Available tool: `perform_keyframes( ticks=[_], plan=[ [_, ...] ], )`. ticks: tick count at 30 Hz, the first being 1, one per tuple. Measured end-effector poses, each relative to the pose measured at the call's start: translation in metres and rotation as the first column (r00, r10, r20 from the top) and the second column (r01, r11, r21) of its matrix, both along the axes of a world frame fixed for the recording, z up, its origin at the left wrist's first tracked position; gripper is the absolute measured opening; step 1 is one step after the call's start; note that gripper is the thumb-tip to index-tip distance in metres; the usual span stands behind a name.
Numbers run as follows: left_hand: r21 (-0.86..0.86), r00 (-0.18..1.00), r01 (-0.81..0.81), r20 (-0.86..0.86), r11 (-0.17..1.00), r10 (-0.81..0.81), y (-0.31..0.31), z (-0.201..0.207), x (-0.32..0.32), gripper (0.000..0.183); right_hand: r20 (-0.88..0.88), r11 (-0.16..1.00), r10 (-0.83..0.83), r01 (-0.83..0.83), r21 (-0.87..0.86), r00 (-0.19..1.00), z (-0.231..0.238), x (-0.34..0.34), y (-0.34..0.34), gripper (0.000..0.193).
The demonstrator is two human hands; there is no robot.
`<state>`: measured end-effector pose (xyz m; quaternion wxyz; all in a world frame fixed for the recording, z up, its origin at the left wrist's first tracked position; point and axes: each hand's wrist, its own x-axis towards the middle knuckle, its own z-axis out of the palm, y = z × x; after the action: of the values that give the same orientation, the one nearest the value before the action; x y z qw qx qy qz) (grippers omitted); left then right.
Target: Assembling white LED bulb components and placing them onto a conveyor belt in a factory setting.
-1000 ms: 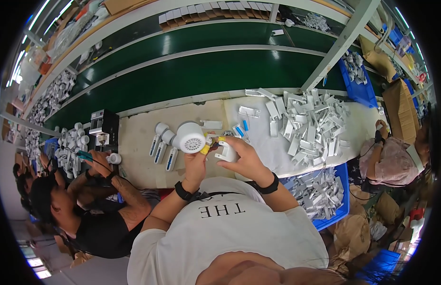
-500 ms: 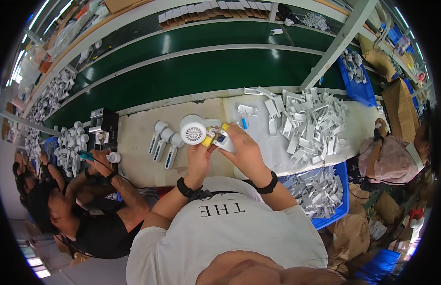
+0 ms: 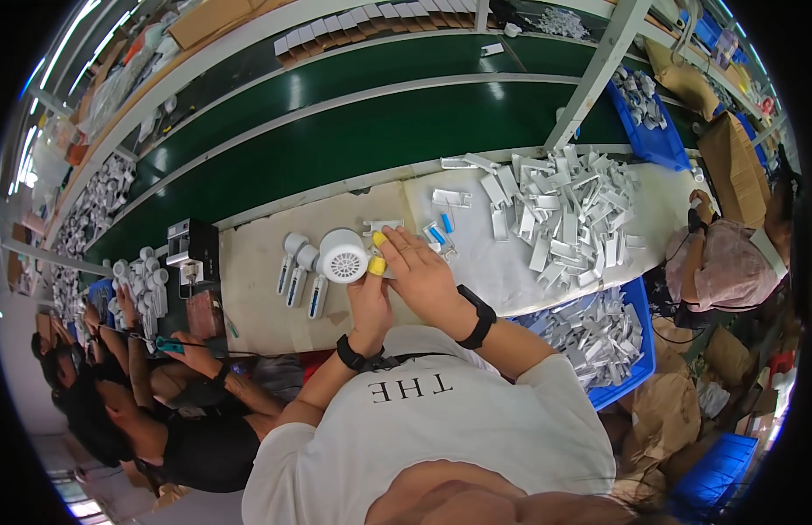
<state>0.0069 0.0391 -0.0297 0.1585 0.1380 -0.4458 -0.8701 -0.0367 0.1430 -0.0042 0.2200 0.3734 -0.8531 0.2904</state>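
A white device with a round slotted head [image 3: 344,255] is in my left hand [image 3: 369,304], whose fingers are closed around it just below the head. My right hand [image 3: 417,273] lies over the device's handle, fingers together and pressing, so the handle is mostly hidden. Yellow coverings show at fingertips of both hands. Left of the head, several similar white devices [image 3: 294,282] with dark strips on their handles lie side by side. Beyond my right fingers are small blue cylinders [image 3: 437,233] by a clear-white piece, and a white casing [image 3: 451,199].
A heap of white casings [image 3: 568,210] covers the table's right side; a blue bin [image 3: 635,350] below holds more. At left stand a black machine [image 3: 193,254] and a pile of white devices [image 3: 142,284]. A co-worker holds a teal tool [image 3: 170,345]; another person [image 3: 725,267] sits at right.
My right hand has gone from pinching a white casing part beside the device to lying over its handle. Another blue cylinder now shows beyond it. The whole view has shifted slightly.
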Motion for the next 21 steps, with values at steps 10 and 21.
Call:
perform_keyframes(
  ticks=[10,21],
  plan=[
    [-0.167,0.987,0.111,-0.101,0.98,-0.129,-0.03,0.006,-0.014,0.025,0.854,0.839,0.517,0.168,-0.518,0.055,-0.029,-0.005,0.034,0.037],
    [0.055,0.994,0.061,-0.097,0.997,-0.056,-0.017,0.016,-0.04,0.028,0.72,0.81,0.401,0.149,-0.567,0.566,0.002,-0.021,0.03,0.034]
  ],
)
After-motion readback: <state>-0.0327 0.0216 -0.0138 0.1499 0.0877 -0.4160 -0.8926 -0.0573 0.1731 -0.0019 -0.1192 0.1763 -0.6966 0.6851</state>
